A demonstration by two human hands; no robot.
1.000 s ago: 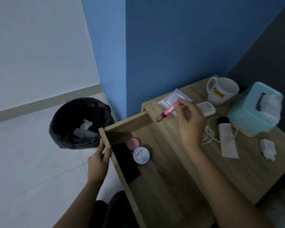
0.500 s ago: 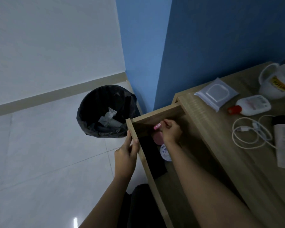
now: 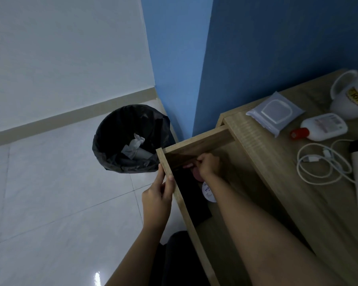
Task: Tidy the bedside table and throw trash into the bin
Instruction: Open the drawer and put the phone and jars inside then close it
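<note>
Your right hand point(image 3: 208, 165), curled around the pink tube point(image 3: 188, 166) deep in the drawer's point(image 3: 195, 143) far-left corner, holds its long axis toward nine o'clock, while your left hand point(image 3: 158, 196) pinches the drawer front at seven o'clock from it.

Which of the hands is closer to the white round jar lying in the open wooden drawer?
Right. The right hand is inside the drawer, just beyond the white round jar, its forearm crossing over it. The left hand grips the drawer's outer edge, farther off.
</note>
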